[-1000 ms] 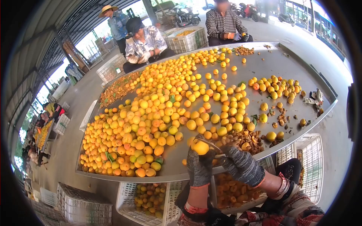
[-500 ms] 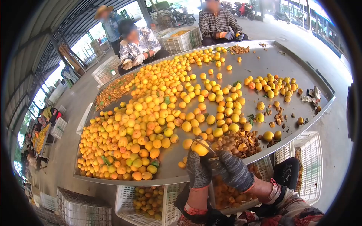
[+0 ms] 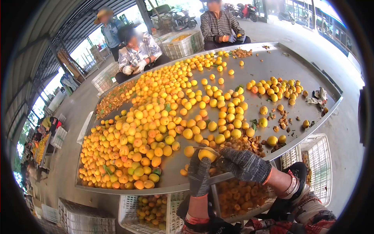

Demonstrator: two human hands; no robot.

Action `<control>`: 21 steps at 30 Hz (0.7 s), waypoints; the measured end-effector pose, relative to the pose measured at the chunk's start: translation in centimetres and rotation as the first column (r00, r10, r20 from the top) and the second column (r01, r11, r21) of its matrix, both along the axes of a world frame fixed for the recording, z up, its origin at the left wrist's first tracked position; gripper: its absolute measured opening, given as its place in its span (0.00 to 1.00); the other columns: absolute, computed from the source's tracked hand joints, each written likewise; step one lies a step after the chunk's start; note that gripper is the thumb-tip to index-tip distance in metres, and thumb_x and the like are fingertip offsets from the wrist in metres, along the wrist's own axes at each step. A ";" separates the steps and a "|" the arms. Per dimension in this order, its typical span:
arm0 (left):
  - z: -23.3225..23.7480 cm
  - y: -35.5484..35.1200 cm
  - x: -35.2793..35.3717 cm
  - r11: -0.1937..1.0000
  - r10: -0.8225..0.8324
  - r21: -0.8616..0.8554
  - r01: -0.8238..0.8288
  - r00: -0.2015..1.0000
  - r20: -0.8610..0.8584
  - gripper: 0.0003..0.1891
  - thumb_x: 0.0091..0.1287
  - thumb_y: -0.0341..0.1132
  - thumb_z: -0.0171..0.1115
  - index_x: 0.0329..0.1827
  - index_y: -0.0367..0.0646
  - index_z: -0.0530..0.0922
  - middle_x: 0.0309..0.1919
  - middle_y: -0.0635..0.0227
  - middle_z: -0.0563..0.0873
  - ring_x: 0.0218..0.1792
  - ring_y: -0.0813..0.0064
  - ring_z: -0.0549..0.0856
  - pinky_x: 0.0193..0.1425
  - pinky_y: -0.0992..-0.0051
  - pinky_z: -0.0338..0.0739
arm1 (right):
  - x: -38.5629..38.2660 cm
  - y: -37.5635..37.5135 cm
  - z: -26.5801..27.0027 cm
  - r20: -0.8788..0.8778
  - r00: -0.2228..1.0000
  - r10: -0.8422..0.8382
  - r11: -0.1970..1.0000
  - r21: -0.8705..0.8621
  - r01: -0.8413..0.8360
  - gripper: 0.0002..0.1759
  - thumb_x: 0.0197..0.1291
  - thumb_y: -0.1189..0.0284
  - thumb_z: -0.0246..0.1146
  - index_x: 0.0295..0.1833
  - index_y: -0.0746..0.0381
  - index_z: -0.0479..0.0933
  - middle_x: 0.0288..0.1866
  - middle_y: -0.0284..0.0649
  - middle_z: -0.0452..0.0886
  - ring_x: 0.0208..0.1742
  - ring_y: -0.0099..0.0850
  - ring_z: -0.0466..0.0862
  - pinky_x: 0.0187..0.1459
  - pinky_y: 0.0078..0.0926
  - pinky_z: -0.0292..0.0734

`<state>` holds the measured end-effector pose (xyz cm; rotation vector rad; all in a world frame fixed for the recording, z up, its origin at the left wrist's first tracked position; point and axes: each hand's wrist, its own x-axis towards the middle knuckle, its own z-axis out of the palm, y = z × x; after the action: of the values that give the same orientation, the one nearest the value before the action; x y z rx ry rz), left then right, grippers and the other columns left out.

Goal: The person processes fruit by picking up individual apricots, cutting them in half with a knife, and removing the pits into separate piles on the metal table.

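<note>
My left hand (image 3: 199, 175), in a dark grey knit glove, is closed around a yellow-orange fruit (image 3: 207, 154) at the front edge of the metal table (image 3: 175, 165). My right hand (image 3: 246, 164), gloved alike, is closed beside it with its fingertips by the fruit. A thin tool (image 3: 205, 148) runs from those fingertips across the top of the fruit; its handle is hidden. Brown-orange scraps (image 3: 249, 145) lie just beyond my right hand. A large heap of yellow-orange fruit (image 3: 128, 144) covers the table's left side.
Below the table edge are a crate of whole fruit (image 3: 120, 208), a crate of orange pieces (image 3: 243, 195) and a white crate (image 3: 325, 171) at right. Across the table two people (image 3: 142, 50) (image 3: 222, 25) sit, and another person (image 3: 111, 33) stands behind.
My right hand has moved right and slightly up, its wrist swinging away from the left. The fruit stays in my left hand, and the thin tool now lies flatter over it. The view has shifted slightly.
</note>
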<state>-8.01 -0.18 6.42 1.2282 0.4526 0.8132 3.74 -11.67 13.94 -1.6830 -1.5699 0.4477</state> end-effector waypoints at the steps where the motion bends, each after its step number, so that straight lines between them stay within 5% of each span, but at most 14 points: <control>1: -0.6 -0.5 0.7 0.994 0.096 -0.055 -0.092 0.993 0.072 0.24 0.64 0.45 0.56 0.57 0.37 0.68 0.48 0.65 0.76 0.45 0.74 0.77 0.47 0.75 0.73 | -0.5 0.3 -0.4 0.003 1.000 0.003 1.000 0.002 -0.003 0.23 0.55 0.82 0.57 0.58 0.70 0.66 0.45 0.50 0.78 0.46 0.39 0.81 0.44 0.29 0.75; 4: -1.5 -1.3 1.8 0.964 0.171 -0.231 -0.130 0.971 0.167 0.25 0.62 0.49 0.58 0.54 0.39 0.70 0.42 0.67 0.77 0.41 0.75 0.78 0.42 0.76 0.75 | -2.9 0.8 -5.1 -0.081 0.980 -0.182 0.983 0.013 0.184 0.26 0.56 0.82 0.58 0.61 0.69 0.63 0.49 0.49 0.76 0.49 0.37 0.79 0.47 0.28 0.74; 6: -1.3 -1.4 1.9 0.938 0.152 -0.338 -0.078 0.968 0.201 0.26 0.61 0.51 0.57 0.53 0.40 0.70 0.41 0.68 0.77 0.40 0.75 0.77 0.42 0.75 0.74 | -3.7 1.7 -8.5 -0.056 0.962 -0.265 0.903 0.335 0.269 0.20 0.55 0.77 0.57 0.54 0.69 0.67 0.37 0.52 0.77 0.34 0.47 0.79 0.33 0.38 0.74; 9: -0.7 -1.4 1.7 0.879 0.071 -0.472 0.068 0.960 0.272 0.23 0.67 0.48 0.50 0.54 0.37 0.68 0.46 0.63 0.77 0.45 0.72 0.77 0.48 0.74 0.74 | -3.1 1.4 -8.0 0.109 0.964 -0.244 0.892 0.416 0.179 0.22 0.55 0.78 0.57 0.57 0.68 0.65 0.38 0.52 0.77 0.35 0.47 0.79 0.34 0.38 0.75; 10: -0.9 -0.6 1.4 0.898 -0.006 -0.424 0.114 0.969 0.248 0.23 0.67 0.47 0.51 0.55 0.37 0.68 0.47 0.63 0.77 0.45 0.72 0.77 0.48 0.74 0.74 | -2.8 1.2 -7.8 0.108 0.963 -0.246 0.890 0.418 0.180 0.22 0.55 0.78 0.57 0.57 0.68 0.65 0.38 0.52 0.77 0.35 0.47 0.79 0.34 0.38 0.75; 12: -0.7 0.0 1.1 0.912 -0.078 -0.379 0.159 0.972 0.220 0.23 0.67 0.46 0.52 0.55 0.37 0.68 0.47 0.63 0.77 0.45 0.72 0.77 0.48 0.74 0.74 | -2.1 0.5 -7.0 -0.390 0.920 -0.022 0.956 0.262 0.134 0.25 0.55 0.78 0.57 0.60 0.68 0.64 0.41 0.53 0.77 0.37 0.46 0.80 0.36 0.38 0.75; 13: -0.2 0.2 1.2 0.971 -0.009 -0.236 0.048 0.986 0.167 0.22 0.66 0.45 0.53 0.55 0.37 0.68 0.46 0.63 0.77 0.44 0.73 0.78 0.47 0.74 0.74 | -1.5 0.2 -5.5 -0.390 0.921 -0.019 0.956 0.263 0.131 0.25 0.55 0.78 0.57 0.60 0.68 0.64 0.41 0.53 0.77 0.37 0.46 0.80 0.36 0.38 0.75; 15: 0.1 0.4 0.9 0.995 0.073 -0.083 -0.063 0.990 0.122 0.21 0.66 0.43 0.54 0.55 0.37 0.68 0.46 0.64 0.77 0.44 0.73 0.78 0.46 0.75 0.74 | -0.5 -0.2 -2.2 -0.257 0.965 -0.056 0.989 -0.145 0.019 0.28 0.56 0.84 0.56 0.64 0.66 0.62 0.54 0.44 0.74 0.52 0.32 0.77 0.48 0.24 0.73; 17: -0.1 0.5 0.4 0.996 0.074 0.051 -0.076 0.997 0.031 0.20 0.65 0.40 0.56 0.54 0.36 0.69 0.46 0.64 0.77 0.45 0.73 0.77 0.46 0.75 0.74 | -0.4 0.0 -2.5 -0.231 0.973 -0.030 0.996 -0.091 0.009 0.28 0.56 0.84 0.56 0.64 0.66 0.62 0.55 0.44 0.74 0.53 0.32 0.76 0.49 0.24 0.72; 18: -0.6 0.1 0.6 0.996 0.073 0.050 -0.074 0.997 0.029 0.20 0.65 0.40 0.56 0.54 0.36 0.69 0.46 0.64 0.77 0.45 0.73 0.77 0.46 0.75 0.74 | -0.4 0.2 -2.7 -0.203 0.979 -0.006 0.999 -0.036 -0.001 0.27 0.56 0.84 0.56 0.63 0.66 0.62 0.55 0.45 0.73 0.54 0.32 0.75 0.50 0.23 0.71; 20: -1.5 -1.0 1.7 0.944 0.161 -0.314 -0.105 0.975 0.156 0.21 0.65 0.44 0.55 0.52 0.36 0.70 0.46 0.64 0.77 0.43 0.74 0.77 0.45 0.76 0.74 | -1.5 1.1 -6.2 -0.189 0.980 -0.059 0.997 0.034 0.066 0.27 0.56 0.84 0.56 0.63 0.66 0.62 0.56 0.45 0.73 0.55 0.32 0.74 0.52 0.23 0.70; 21: -0.9 -1.4 1.9 0.943 0.160 -0.315 -0.104 0.974 0.157 0.21 0.65 0.44 0.55 0.52 0.36 0.70 0.46 0.64 0.77 0.43 0.74 0.77 0.45 0.76 0.74 | -2.2 1.2 -7.8 -0.178 0.978 -0.110 0.987 0.100 0.129 0.27 0.56 0.84 0.56 0.63 0.66 0.62 0.56 0.45 0.73 0.57 0.32 0.73 0.53 0.24 0.69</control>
<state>-6.11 -1.55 5.56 0.8352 0.4957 0.9233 1.59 -10.44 6.13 -1.5993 -1.3360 0.4235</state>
